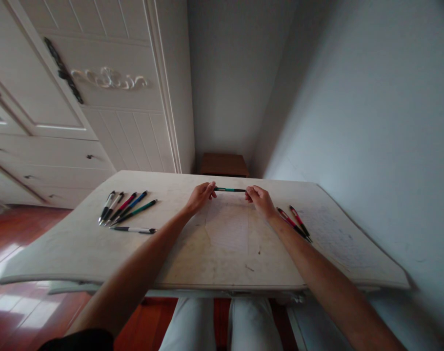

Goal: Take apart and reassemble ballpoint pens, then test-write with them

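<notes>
Green pen (227, 189), crosswise between left hand (201, 196) and right hand (260, 199), both hands pinching it, one at each end

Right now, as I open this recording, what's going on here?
A person is holding a green and black pen level above the far part of a table, left hand at one end and right hand at the other. On the left side, five pens lie fanned out, with a white and black pen just nearer the person. Two red and black pens lie to the right, beside the right forearm.
</notes>
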Tool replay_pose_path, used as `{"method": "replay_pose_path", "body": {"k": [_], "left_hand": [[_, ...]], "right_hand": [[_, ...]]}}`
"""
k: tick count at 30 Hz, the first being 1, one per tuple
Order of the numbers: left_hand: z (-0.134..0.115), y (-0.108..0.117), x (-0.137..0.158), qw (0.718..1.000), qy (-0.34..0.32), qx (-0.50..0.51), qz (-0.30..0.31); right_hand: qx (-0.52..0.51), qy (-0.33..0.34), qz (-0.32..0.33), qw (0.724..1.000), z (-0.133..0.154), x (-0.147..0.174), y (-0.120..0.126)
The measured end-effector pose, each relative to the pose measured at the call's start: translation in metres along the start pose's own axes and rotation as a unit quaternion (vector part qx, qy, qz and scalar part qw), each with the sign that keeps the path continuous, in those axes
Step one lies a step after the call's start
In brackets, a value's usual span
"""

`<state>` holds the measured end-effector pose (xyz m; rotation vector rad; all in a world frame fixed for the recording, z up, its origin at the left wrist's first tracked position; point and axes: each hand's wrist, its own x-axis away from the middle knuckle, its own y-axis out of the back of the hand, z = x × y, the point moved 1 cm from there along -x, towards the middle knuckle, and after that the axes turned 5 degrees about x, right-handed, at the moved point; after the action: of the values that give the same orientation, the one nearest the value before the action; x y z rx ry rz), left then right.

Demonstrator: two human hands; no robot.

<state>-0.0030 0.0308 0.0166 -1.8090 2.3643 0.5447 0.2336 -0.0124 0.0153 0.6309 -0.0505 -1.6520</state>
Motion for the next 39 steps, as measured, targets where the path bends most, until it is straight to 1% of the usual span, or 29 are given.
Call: {"method": "replay_pose_path", "body": {"k": [3,5,7,9,13,15,17,19,23,29,32,35,37,39], "left_hand": [[-0.0002,0.0005,0.0004,1.0,0.009,0.002,0.028],[-0.0025,0.0003,0.0011,0.999,0.002,0.04,0.034],[-0.0053,-0.0006,0.0019,0.996,-0.012,0.083,0.029],[-0.007,-0.0018,0.0025,0.994,-0.016,0.103,0.018],[-0.0061,-0.0029,0.0027,0.998,0.0,0.068,-0.014],[-0.005,-0.0028,0.0025,0.999,0.013,0.052,0.001],[-0.0044,-0.0025,0.0024,0.999,0.02,0.03,0.028],[-0.0041,-0.0017,0.0022,0.999,0.013,0.012,0.04],[-0.0023,-0.0001,0.0002,0.999,-0.015,0.031,0.012],[-0.0015,-0.002,-0.0002,0.994,-0.017,0.104,0.0],[-0.004,-0.003,0.0018,0.997,-0.001,0.071,0.001],[-0.0061,-0.0029,0.0029,0.999,0.0,0.015,0.029],[-0.006,-0.0024,0.0025,0.999,-0.006,0.009,0.042],[-0.0048,-0.0019,0.0015,0.999,-0.013,0.025,0.04]], "right_hand": [[0.007,-0.004,-0.003,1.0,-0.001,-0.0003,0.001],[0.013,-0.006,-0.008,1.0,-0.0019,-0.0004,0.0018],[0.017,-0.005,-0.008,1.0,-0.002,-0.0001,0.0021],[0.019,-0.003,-0.003,1.0,-0.0011,0.0006,0.0016],[0.011,-0.001,0.001,1.0,0.0016,0.0017,0.0001],[0.007,-0.001,0.001,1.0,0.0023,0.0017,-0.0001],[0.006,-0.002,0.002,1.0,0.0023,0.0013,0.0001],[0.005,-0.004,0.0,1.0,0.0019,0.0009,0.0007],[0.009,0.001,-0.004,1.0,0.0005,0.0009,0.0014],[0.015,0.006,0.003,1.0,-0.0018,0.0008,0.0004],[0.014,0.008,-0.004,1.0,-0.0009,0.0009,0.0008],[0.018,0.01,-0.007,1.0,0.0008,0.0016,0.0013],[0.029,0.012,-0.008,0.999,0.0015,0.0023,0.0017],[0.042,0.015,-0.005,0.999,0.0015,0.0029,0.0021]]}}
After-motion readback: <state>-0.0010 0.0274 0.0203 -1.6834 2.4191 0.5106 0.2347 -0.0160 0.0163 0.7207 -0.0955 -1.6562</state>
